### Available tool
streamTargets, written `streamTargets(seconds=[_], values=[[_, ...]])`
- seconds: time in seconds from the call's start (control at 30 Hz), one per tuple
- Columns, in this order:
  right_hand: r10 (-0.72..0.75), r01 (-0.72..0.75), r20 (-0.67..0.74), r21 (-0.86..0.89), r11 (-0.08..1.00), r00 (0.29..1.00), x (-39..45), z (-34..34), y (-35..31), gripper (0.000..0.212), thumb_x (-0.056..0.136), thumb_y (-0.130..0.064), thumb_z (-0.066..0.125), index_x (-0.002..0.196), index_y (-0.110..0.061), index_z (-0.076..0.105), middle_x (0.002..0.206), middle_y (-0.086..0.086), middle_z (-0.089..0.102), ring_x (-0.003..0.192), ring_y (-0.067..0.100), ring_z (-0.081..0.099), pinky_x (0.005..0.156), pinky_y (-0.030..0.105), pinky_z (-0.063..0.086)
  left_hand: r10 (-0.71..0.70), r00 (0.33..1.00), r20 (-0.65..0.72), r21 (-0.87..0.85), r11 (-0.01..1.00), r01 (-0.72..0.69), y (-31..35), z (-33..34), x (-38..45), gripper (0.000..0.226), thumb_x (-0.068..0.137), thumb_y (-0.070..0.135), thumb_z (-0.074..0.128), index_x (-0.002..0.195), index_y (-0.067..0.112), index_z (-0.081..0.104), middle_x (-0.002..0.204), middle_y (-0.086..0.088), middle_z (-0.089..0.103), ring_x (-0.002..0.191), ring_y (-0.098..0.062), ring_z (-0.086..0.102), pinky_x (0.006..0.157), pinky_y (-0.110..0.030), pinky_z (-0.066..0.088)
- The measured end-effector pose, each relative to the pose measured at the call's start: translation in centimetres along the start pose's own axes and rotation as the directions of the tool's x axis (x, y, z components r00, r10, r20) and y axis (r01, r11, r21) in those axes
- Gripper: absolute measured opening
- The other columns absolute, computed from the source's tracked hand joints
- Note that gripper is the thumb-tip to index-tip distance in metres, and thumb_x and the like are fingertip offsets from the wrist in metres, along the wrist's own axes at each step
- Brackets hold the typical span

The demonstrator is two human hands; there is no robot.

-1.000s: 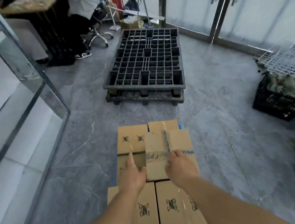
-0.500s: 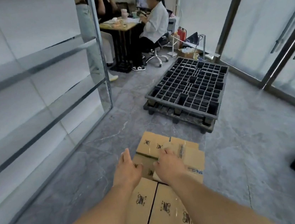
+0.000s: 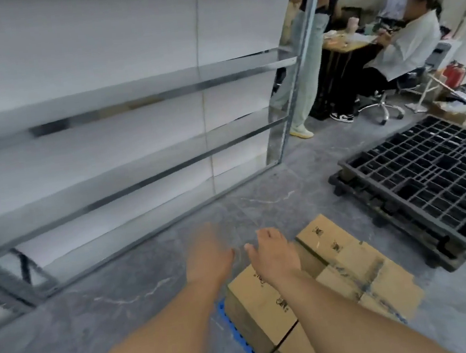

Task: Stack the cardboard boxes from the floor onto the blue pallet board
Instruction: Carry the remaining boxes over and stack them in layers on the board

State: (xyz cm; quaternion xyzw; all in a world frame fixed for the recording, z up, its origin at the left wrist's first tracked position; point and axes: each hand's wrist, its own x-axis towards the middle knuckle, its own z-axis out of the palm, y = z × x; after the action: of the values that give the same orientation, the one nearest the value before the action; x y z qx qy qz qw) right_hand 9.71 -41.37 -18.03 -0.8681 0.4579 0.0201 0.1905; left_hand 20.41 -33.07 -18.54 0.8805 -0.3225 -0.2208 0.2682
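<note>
Illegible dark marks on cardboard boxes point(image 3: 351, 261)

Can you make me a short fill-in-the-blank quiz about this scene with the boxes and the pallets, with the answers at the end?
1. The cardboard boxes sit on a thin pallet board whose colour is ____.
2. The larger grid pallet on the floor to the right is ____ in colour.
3. The left hand and the right hand are holding ____.
4. The seated person wears a ____ top.

Missing words: blue; black; nothing; white
</note>
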Motion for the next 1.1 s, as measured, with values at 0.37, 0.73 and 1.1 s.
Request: streamTargets(seconds=[0.37,0.73,1.1], values=[[-0.331,0.347,0.129,-0.131,0.929,0.935,1.0,5.4,-18.6,0.054,0.097,-0.049,0.031,0.134,-0.011,0.042,0.138,0.010,0.042,0.127,0.027,0.040,0.101,0.041,0.034,-0.255,0.943,-0.213,-0.107,0.966,0.237,-14.5,-11.0,-0.9,0.082,0.091,0.043,0.048,0.149,0.014,-0.002,0.158,-0.007,0.007,0.143,-0.022,0.016,0.113,-0.035,0.022],[-0.588,0.637,0.290,-0.110,0.763,0.755,-2.7,15.3,-42.2,0.053,0.095,-0.051,0.035,0.131,-0.013,0.045,0.133,0.010,0.046,0.124,0.028,0.044,0.098,0.038,0.036,-0.558,0.757,-0.340,-0.284,0.828,0.483,-34.2,-24.0,-4.2,0.083,0.089,0.043,0.053,0.149,0.012,0.005,0.157,-0.008,0.011,0.143,-0.022,0.017,0.115,-0.037,0.019],[-0.684,0.787,0.437,-0.098,0.609,0.584,-6.0,24.5,-57.2,0.056,0.094,-0.052,0.035,0.136,-0.015,0.040,0.137,0.008,0.041,0.127,0.026,0.040,0.099,0.039,0.035,-0.764,0.557,-0.326,-0.423,0.645,0.637,-48.8,-30.7,-8.2,0.083,0.089,0.044,0.052,0.149,0.014,0.004,0.157,-0.008,0.009,0.143,-0.023,0.017,0.113,-0.037,0.022]])
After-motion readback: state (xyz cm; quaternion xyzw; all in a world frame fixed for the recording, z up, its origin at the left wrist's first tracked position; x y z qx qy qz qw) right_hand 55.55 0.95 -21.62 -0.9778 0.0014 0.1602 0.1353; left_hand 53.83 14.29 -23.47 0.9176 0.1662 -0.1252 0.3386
